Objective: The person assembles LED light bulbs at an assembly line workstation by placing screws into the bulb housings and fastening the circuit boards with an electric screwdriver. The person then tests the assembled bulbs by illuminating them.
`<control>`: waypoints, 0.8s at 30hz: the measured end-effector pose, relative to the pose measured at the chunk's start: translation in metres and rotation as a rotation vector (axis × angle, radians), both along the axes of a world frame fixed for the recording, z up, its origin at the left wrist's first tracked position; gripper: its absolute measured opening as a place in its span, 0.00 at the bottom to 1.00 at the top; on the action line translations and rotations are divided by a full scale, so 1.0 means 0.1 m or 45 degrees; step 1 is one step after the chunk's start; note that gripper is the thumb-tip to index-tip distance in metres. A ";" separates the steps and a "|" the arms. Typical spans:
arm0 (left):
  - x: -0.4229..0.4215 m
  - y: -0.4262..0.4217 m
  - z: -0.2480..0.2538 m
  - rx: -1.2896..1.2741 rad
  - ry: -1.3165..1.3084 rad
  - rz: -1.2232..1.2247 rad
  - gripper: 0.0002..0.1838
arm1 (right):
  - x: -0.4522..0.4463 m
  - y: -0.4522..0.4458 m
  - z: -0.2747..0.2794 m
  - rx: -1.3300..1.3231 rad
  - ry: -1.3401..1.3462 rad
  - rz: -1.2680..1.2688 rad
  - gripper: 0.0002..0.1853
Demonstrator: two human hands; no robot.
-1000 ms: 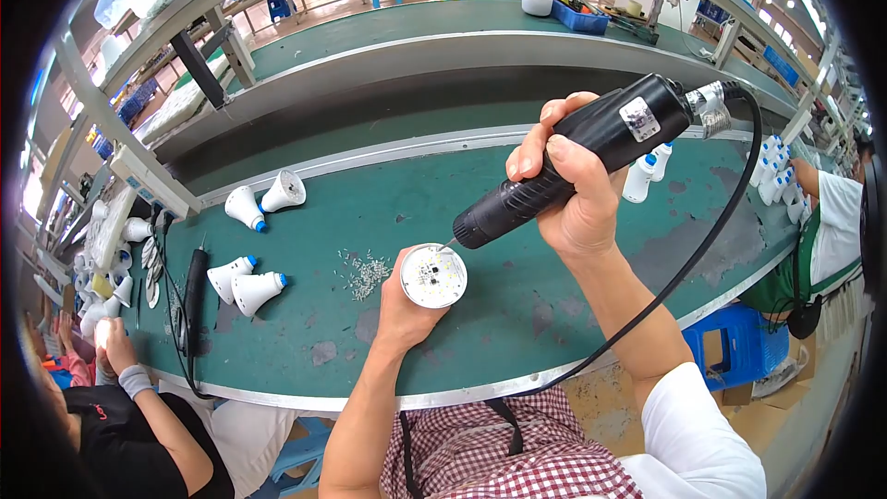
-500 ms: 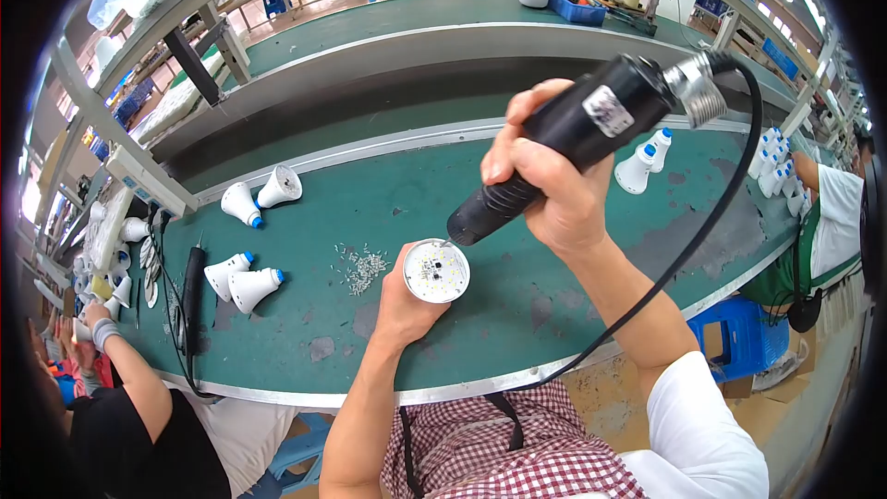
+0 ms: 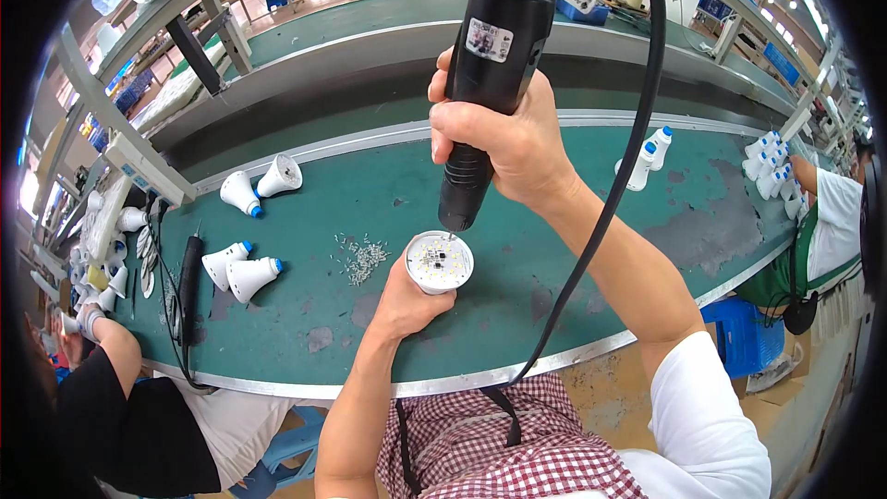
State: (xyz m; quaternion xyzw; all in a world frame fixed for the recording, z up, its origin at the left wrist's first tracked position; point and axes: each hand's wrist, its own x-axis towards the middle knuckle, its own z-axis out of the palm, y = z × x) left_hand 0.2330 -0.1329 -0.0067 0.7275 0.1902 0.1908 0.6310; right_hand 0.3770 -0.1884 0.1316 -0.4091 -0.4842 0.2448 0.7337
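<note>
My left hand (image 3: 407, 303) is closed around a white lamp housing (image 3: 439, 261), whose round face with small yellow chips points up. In my right hand (image 3: 506, 134) is a black electric screwdriver (image 3: 490, 55), held nearly upright with its tip at the upper right rim of the lamp face. A thick black cable (image 3: 633, 157) runs from the tool's top down past my right forearm. To the left of the lamp lies a pile of small screws (image 3: 362, 260) on the green bench.
White lamp housings with blue ends (image 3: 251, 277) lie at the left, with more behind them (image 3: 279, 176) and at right (image 3: 640, 166). Another black screwdriver (image 3: 189, 291) lies at left. Co-workers sit at both sides. A blue stool (image 3: 748, 337) stands below the bench's right edge.
The screwdriver in my right hand has swung left and become more upright, and its tip has moved along the lamp's rim to the right. The left co-worker's arm has shifted.
</note>
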 end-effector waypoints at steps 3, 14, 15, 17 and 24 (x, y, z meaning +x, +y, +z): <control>0.01 0.00 -0.02 -0.015 -0.008 -0.011 0.26 | -0.01 0.00 0.01 -0.003 -0.004 -0.010 0.15; 0.02 0.00 -0.05 -0.026 -0.024 -0.002 0.26 | 0.02 -0.03 0.00 -0.026 -0.070 0.071 0.16; 0.01 0.04 -0.06 -0.055 -0.030 0.008 0.24 | 0.06 -0.06 0.00 0.110 0.002 0.015 0.16; -0.01 0.07 -0.03 -0.151 -0.088 0.057 0.20 | 0.10 -0.10 0.01 0.352 0.301 -0.099 0.13; -0.06 0.12 -0.05 -0.442 -0.263 0.081 0.21 | 0.24 -0.14 -0.18 0.397 0.491 -0.343 0.18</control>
